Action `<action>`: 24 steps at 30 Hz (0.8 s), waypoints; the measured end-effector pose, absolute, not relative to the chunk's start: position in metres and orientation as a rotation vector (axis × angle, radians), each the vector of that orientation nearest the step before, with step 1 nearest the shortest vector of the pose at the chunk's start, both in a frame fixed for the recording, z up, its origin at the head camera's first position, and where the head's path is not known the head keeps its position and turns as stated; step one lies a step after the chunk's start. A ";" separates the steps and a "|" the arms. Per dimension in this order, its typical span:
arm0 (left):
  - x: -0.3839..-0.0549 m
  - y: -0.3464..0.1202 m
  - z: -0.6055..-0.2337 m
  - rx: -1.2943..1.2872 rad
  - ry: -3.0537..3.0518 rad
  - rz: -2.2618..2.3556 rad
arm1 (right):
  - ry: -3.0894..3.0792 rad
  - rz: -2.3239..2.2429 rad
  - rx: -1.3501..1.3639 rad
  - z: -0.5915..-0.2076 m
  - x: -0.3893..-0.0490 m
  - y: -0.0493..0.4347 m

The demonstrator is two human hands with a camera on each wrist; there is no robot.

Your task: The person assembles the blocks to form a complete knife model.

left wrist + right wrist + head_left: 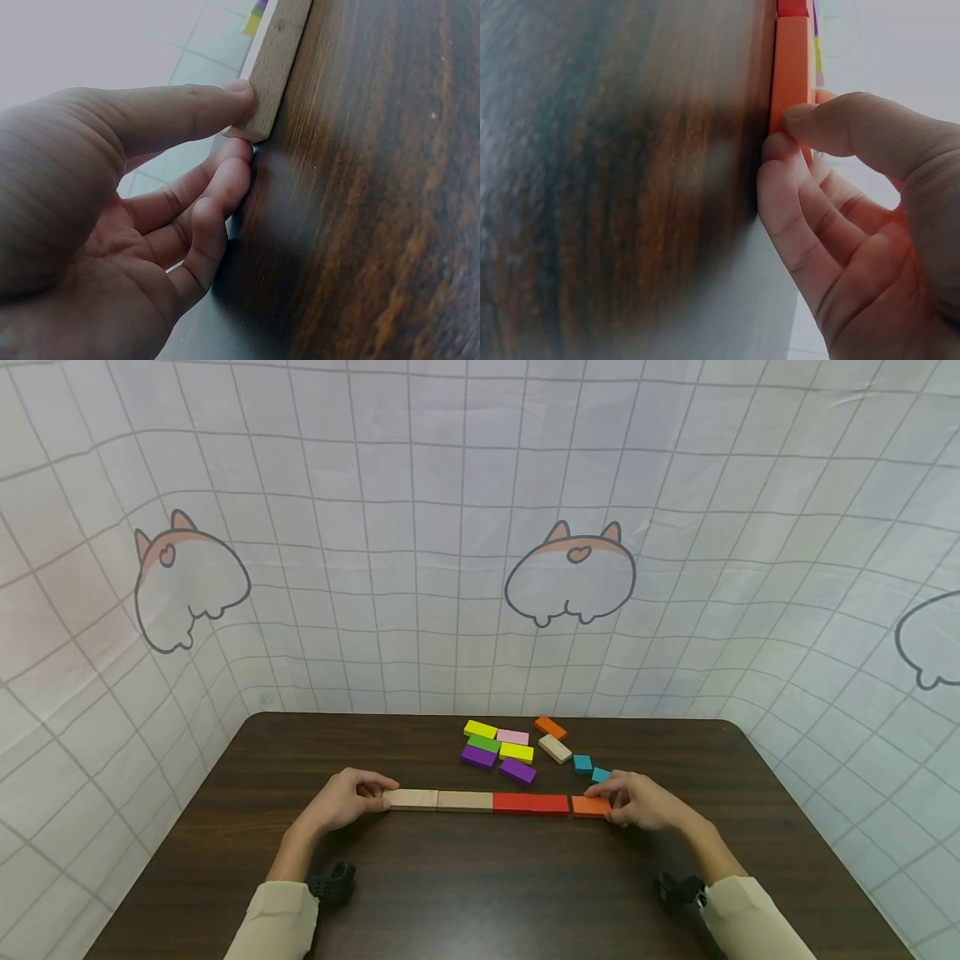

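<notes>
A straight row of flat blocks runs across the table in the head view. From the left come a natural wooden block (415, 799), another plain wooden block (465, 802), a red block (512, 804), a second red block (551, 805) and an orange block (589, 807). My left hand (345, 797) holds the outer end of the leftmost wooden block, thumb on its near side (277, 64). At the opposite end, my right hand (641, 802) pinches the orange block between thumb and fingers. Its far side is partly hidden by the fingers in the right wrist view.
Behind the row lie loose blocks: purple (518, 771), yellow (517, 752), green (484, 743), pink (513, 737), wooden (555, 748), orange (551, 727) and teal (582, 764). Another teal block (601, 775) is close to my right fingers. A gridded cloth (390, 635) rises behind the dark table (480, 893).
</notes>
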State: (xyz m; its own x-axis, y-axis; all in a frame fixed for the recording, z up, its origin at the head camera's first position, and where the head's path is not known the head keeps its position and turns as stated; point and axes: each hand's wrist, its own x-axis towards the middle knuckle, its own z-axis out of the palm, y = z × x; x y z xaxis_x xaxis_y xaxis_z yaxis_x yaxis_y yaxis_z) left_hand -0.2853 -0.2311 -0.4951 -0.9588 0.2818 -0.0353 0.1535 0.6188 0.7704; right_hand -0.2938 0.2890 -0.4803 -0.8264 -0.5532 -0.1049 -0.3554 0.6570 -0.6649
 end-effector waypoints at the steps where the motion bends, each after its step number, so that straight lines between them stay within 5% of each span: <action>1: -0.285 -0.231 -0.495 0.364 2.686 1.258 | 2.580 -0.940 -0.727 -0.480 -0.294 0.288; 24: -0.285 -0.232 -0.494 0.369 2.682 1.266 | 2.597 -0.909 -0.714 -0.479 -0.297 0.280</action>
State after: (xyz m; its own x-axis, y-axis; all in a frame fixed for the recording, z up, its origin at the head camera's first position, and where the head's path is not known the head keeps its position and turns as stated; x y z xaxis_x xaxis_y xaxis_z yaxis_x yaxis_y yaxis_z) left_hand -0.2851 -0.2316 -0.4942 -0.9579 0.2852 -0.0328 0.1560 0.6130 0.7745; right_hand -0.2970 0.2803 -0.4787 -0.8323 -0.5430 -0.1113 -0.3550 0.6764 -0.6453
